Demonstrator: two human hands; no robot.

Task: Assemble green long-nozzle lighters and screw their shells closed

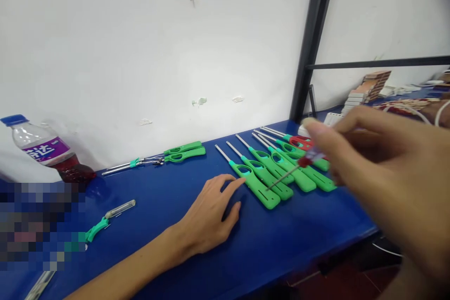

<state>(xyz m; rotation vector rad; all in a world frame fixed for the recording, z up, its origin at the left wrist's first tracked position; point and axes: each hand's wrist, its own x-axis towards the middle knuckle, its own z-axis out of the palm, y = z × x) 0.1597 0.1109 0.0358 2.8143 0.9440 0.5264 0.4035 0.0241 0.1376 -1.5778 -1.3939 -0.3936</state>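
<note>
A row of green gas lighters (256, 187) with long metal tubes lies on the blue table. My left hand (209, 215) rests palm down beside the nearest lighter. Its fingers are apart, with the index fingertip at that lighter's edge. My right hand (383, 173), close to the camera and blurred, pinches a screwdriver (310, 155) with a red and clear handle. The thin shaft slants down to the left, and its tip appears over the nearest lighter's handle; whether it touches, I cannot tell.
A soda bottle (49, 150) leans at the left. Opened lighter parts (161, 157) with wires lie by the wall. Nearer are a clear tube (120, 208) and a teal piece (96, 229). A black frame post (311, 42) stands behind the row, with stacked boxes (369, 86) beyond.
</note>
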